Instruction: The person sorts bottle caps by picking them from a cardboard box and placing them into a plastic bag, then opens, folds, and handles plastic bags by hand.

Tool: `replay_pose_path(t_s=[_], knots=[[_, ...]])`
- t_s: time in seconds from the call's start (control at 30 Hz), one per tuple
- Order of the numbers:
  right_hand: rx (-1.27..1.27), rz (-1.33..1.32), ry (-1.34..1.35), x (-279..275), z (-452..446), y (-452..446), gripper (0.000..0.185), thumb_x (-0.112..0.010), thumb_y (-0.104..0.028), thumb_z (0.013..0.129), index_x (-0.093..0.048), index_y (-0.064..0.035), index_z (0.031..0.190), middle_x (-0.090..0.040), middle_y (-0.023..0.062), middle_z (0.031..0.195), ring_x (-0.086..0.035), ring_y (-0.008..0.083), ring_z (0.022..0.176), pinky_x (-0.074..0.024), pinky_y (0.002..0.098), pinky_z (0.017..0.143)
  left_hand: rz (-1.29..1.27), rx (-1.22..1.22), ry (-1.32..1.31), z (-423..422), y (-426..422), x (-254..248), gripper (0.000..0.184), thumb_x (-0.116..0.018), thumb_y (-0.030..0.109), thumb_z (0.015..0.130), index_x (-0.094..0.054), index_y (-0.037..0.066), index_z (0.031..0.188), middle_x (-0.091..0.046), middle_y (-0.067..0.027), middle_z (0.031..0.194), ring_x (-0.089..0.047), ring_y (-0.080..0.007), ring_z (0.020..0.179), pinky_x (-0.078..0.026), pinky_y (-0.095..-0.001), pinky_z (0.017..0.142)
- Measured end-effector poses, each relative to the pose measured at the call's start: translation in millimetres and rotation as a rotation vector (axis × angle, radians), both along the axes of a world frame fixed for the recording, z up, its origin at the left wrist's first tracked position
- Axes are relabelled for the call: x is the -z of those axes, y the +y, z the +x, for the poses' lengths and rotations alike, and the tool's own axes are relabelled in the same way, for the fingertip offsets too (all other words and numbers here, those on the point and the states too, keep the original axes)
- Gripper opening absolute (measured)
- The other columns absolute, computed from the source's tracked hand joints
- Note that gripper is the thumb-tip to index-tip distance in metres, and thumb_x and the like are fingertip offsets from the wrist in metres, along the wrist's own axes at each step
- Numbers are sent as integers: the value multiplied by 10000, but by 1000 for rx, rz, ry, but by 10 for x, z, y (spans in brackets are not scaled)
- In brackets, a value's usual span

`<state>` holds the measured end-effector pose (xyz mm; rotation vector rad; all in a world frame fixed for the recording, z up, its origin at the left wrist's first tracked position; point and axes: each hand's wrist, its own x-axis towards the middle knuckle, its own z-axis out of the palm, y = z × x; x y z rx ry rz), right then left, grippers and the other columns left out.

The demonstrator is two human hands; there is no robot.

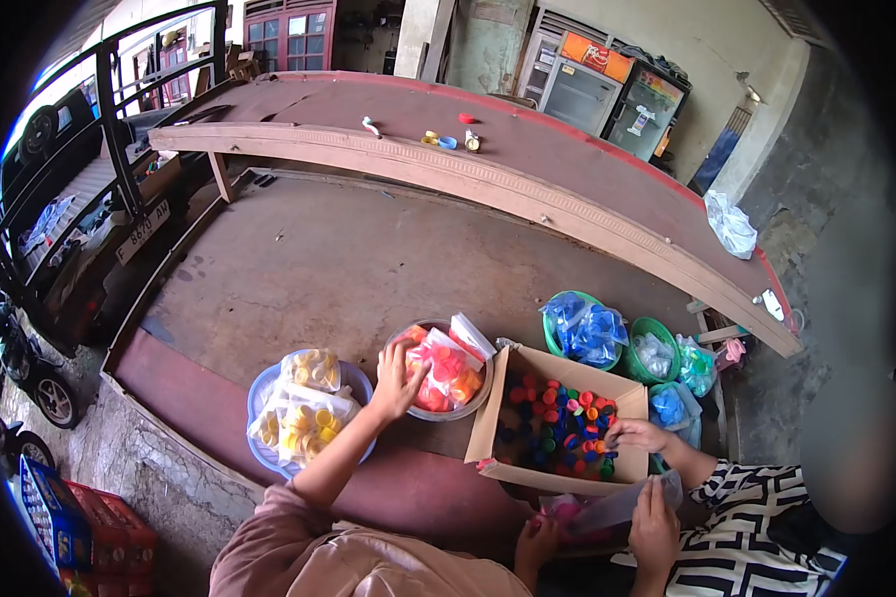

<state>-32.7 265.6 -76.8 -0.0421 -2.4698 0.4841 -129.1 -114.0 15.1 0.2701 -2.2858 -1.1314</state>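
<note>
My left hand is over the left side of a bowl of bagged red and orange caps. Its fingers are apart and hold nothing visible. Low in the view, my right hand is closed on a pink item at the end of a clear plastic bag. Another person's hand grips the bag's other end. Left of the bowl, a blue basket holds bags of yellow and cream caps.
A co-worker's hand reaches into a cardboard box of mixed caps. Green baskets with bagged caps stand behind it. A raised wooden ledge crosses the back of the table. Crates stand at lower left.
</note>
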Motion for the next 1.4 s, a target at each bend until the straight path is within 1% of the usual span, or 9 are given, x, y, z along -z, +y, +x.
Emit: replay_pose_path(t_s=[0.1,0.37,0.53,0.63,0.83,0.87,1.0,1.2,1.4], knots=[[46,-2,-13,64,48,130,291,-609,-63,682,-531,-55,962,-485,169,990,-489,359,941,-392,458,811,33,82,-1,595,204,-67,383,-553,226,853,-432,25,1156,-450,-145,1162,-421,-308,996,-343,-383,896],[241,20,-115,211,155,433,381,-633,-105,664,-510,-66,1023,-473,184,1069,-467,383,1025,-382,488,859,238,109,-105,1542,512,110,322,-573,163,838,-465,34,1113,-476,-101,1125,-417,-243,946,-354,-331,865],[281,10,-394,196,195,440,421,-658,-295,695,-541,-106,1052,-526,138,1048,-484,345,1036,-344,508,880,300,182,-159,1789,698,292,332,-572,165,841,-470,30,1127,-490,-99,1098,-421,-228,922,-356,-335,864],[272,111,-360,115,235,299,451,-656,-364,701,-574,-124,1074,-536,134,1056,-495,329,1025,-320,512,907,333,235,-210,1849,819,287,312,-565,170,850,-478,30,1114,-492,-100,1103,-417,-229,931,-350,-339,873],[221,101,-287,264,218,396,312,-645,-289,727,-630,-111,983,-541,129,1041,-507,305,1010,-324,494,913,354,333,-229,1885,988,244,291,-552,161,856,-485,33,1109,-498,-106,1106,-413,-228,943,-340,-336,882],[177,105,-113,184,232,347,250,-636,-239,732,-630,-100,940,-554,117,966,-532,300,941,-370,473,839,356,338,-226,1891,992,251,290,-551,160,856,-486,33,1109,-498,-106,1107,-413,-229,944,-340,-335,882],[48,-74,-63,128,241,241,154,-612,-180,743,-605,-87,866,-543,89,817,-545,311,791,-399,427,660,361,341,-225,1928,972,234,290,-522,143,868,-474,30,1130,-475,-87,1131,-403,-186,951,-326,-307,890],[99,-120,-110,191,146,378,261,-572,-82,754,-563,-65,1014,-539,144,1005,-530,345,948,-416,457,798,428,279,-208,1992,879,338,277,-532,155,862,-485,27,1103,-487,-102,1126,-409,-228,985,-327,-336,898],[84,-270,-92,433,-537,893,493,-588,-25,696,-473,-40,1175,-428,197,1265,-383,374,1196,-303,438,1020,445,248,-189,2067,791,477,276,-534,149,859,-484,21,1098,-485,-102,1129,-411,-227,1008,-328,-330,899]])
